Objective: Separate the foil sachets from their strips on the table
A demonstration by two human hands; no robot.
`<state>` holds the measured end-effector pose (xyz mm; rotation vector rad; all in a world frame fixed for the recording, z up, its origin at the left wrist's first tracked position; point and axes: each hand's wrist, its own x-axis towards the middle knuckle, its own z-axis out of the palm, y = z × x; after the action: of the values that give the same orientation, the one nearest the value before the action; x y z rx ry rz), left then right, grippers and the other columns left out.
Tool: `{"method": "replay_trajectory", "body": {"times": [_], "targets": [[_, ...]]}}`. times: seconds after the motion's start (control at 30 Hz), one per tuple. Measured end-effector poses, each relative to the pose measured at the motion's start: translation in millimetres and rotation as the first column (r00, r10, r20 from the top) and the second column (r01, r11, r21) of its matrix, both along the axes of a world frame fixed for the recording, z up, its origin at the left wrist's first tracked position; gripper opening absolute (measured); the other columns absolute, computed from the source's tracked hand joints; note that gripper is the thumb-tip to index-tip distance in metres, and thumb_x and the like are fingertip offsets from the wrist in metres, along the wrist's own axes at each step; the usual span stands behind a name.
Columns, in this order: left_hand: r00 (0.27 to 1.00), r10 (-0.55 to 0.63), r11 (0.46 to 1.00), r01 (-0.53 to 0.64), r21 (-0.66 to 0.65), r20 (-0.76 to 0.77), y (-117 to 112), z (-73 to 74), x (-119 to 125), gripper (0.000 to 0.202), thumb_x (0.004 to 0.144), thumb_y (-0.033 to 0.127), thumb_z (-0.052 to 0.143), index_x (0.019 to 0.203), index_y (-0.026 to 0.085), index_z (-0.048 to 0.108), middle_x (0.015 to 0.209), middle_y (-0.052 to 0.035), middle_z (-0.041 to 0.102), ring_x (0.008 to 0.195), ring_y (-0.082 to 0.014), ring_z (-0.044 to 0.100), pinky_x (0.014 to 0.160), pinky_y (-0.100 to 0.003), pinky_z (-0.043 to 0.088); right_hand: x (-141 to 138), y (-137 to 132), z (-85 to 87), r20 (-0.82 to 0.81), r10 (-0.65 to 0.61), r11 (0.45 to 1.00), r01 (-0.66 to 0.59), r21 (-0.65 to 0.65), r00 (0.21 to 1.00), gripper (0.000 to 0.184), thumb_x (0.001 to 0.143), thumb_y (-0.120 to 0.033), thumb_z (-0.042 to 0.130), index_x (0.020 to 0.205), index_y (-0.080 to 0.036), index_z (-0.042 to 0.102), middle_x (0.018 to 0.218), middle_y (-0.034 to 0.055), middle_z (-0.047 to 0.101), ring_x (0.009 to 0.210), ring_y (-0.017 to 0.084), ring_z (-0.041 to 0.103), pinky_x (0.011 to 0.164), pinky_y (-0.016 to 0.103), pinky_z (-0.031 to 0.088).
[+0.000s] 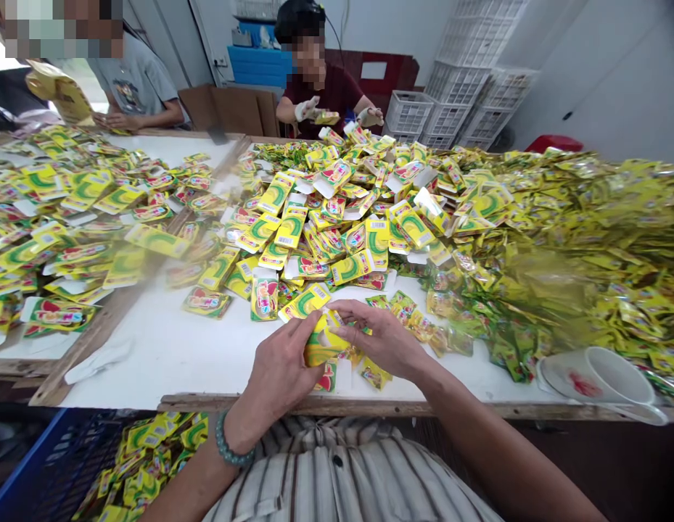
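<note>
Near the table's front edge my left hand (287,362) is closed around a small yellow and green candy box (321,342). The fingers of my right hand (372,330) pinch at the same box's upper right end. What else those fingertips hold, if anything, is hidden. Several small candy packets (376,373) lie beneath and beside my right hand. Just beyond my hands rises a heap of similar yellow boxes (290,226), many with white end flaps standing out. Another box, red-lettered and with a white flap (326,375), lies below the held one.
A large mound of shiny candy packets (576,246) covers the right side. A clear plastic cup (598,380) stands at the front right. More boxes (70,254) spread left; a blue crate (37,471) of packs is below. Two people sit across, one with gloved hands (309,109).
</note>
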<state>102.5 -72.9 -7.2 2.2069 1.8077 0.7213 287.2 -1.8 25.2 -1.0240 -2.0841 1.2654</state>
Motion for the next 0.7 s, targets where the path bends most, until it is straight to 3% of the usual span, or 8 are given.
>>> {"method": "replay_trajectory", "body": {"times": [0.1, 0.23, 0.43, 0.6, 0.7], "targets": [[0.999, -0.008, 1.0, 0.007, 0.013, 0.035, -1.1, 0.0, -0.4, 0.067, 0.069, 0.019, 0.065, 0.133, 0.017, 0.045, 0.112, -0.0096, 0.067, 0.099, -0.0261, 0.065, 0.081, -0.037, 0.055, 1.0, 1.5, -1.6, -0.067, 0.027, 0.999, -0.03, -0.042, 0.997, 0.031, 0.09, -0.036, 0.057, 0.116, -0.02, 0.062, 0.091, 0.0029, 0.068, 0.08, 0.014, 0.06, 0.072, 0.026, 0.048], [0.999, -0.011, 0.999, 0.009, 0.045, 0.048, -1.6, -0.9, -0.4, 0.066, 0.069, 0.018, 0.066, 0.131, 0.018, 0.045, 0.117, -0.0101, 0.066, 0.102, -0.026, 0.065, 0.083, -0.037, 0.055, 0.8, -0.4, -1.0, -0.097, 0.051, 0.994, -0.06, -0.09, 0.994, 0.033, 0.089, -0.031, 0.058, 0.12, -0.019, 0.058, 0.081, 0.0001, 0.063, 0.064, 0.011, 0.052, 0.06, 0.023, 0.043], [1.0, 0.014, 0.996, -0.015, 0.084, 0.014, -0.2, -1.4, -0.4, 0.058, 0.076, 0.025, 0.065, 0.13, 0.016, 0.046, 0.116, -0.0127, 0.066, 0.104, -0.027, 0.064, 0.084, -0.038, 0.055, -6.0, -2.4, 5.7, 0.037, -0.071, 0.994, 0.067, 0.083, 0.997, 0.029, 0.084, -0.026, 0.062, 0.112, -0.02, 0.063, 0.064, -0.0044, 0.053, 0.059, 0.011, 0.048, 0.06, 0.024, 0.041], [0.991, 0.07, 0.998, -0.068, -0.015, 0.115, -0.3, -0.3, -1.4, 0.061, 0.073, 0.037, 0.07, 0.127, 0.016, 0.052, 0.12, -0.0113, 0.067, 0.105, -0.0265, 0.066, 0.089, -0.037, 0.054, -4.1, 2.2, 4.0, -0.051, 0.032, 0.989, -0.039, -0.142, 0.998, 0.047, 0.081, -0.031, 0.066, 0.126, -0.019, 0.058, 0.065, -0.0033, 0.053, 0.057, 0.011, 0.048, 0.054, 0.022, 0.042], [0.981, 0.123, 0.988, -0.107, -0.111, 0.148, -0.4, 1.3, -0.9, 0.063, 0.071, 0.04, 0.072, 0.126, 0.016, 0.054, 0.117, -0.0103, 0.069, 0.102, -0.0268, 0.067, 0.088, -0.037, 0.055, -1.5, 4.0, 4.1, -0.036, 0.057, 0.985, -0.062, -0.164, 0.998, 0.05, 0.081, -0.031, 0.066, 0.129, -0.02, 0.058, 0.06, -0.0047, 0.047, 0.054, 0.01, 0.044, 0.05, 0.021, 0.04]]}}
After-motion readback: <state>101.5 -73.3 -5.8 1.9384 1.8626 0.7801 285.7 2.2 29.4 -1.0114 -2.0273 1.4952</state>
